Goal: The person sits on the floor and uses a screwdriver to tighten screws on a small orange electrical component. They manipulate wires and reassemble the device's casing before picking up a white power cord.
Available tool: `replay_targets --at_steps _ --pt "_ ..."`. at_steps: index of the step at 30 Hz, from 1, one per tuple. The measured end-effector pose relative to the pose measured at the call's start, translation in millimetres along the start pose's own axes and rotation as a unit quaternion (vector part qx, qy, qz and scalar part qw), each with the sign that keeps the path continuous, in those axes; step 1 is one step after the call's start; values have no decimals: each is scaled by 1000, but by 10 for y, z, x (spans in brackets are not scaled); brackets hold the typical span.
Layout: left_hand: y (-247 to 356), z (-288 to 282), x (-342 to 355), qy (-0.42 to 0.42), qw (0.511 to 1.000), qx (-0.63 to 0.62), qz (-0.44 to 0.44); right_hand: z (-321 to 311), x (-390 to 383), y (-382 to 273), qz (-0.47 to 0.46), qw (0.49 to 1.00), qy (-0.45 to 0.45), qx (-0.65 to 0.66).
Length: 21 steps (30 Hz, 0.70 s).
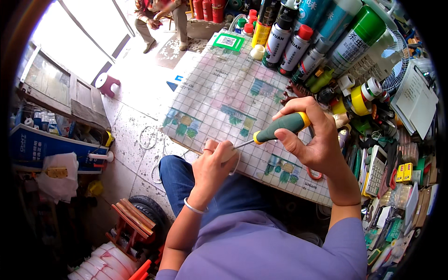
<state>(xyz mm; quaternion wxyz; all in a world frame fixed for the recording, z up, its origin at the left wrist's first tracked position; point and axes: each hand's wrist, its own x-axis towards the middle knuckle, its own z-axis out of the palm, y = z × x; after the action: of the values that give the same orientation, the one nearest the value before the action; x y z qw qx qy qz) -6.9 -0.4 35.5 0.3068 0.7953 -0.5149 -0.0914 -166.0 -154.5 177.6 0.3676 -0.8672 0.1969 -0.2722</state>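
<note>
In my right hand [311, 140] is a screwdriver [283, 128] with a green and yellow handle, held between thumb and fingers. Its metal shaft slants down to the left and meets a small whitish rounded piece [226, 152]. My left hand [207, 171] is closed round that piece near the table's front edge; its exact kind is mostly hidden by the fingers. From beside it a thin white cord [237, 167] hangs down. Under both hands lies a table with a checked cover [205, 100].
Several spray cans [277, 44] crowd the table's far right. Tape rolls [361, 101], a calculator [374, 170] and small tools pack the right side. A red scissors handle [314, 174] lies near my right forearm. Beyond the table are a seated person [163, 18] and a pink stool [107, 85].
</note>
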Motion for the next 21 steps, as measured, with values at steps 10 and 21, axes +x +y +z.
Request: replay_targets --at_steps 10,21 --pt "-11 1 -6 0 1000 -3 0 -192 83 -50 -25 996 -85 -23" --pt "-21 24 -7 -1 1000 -3 8 -269 283 -195 -205 947 -119 -217"
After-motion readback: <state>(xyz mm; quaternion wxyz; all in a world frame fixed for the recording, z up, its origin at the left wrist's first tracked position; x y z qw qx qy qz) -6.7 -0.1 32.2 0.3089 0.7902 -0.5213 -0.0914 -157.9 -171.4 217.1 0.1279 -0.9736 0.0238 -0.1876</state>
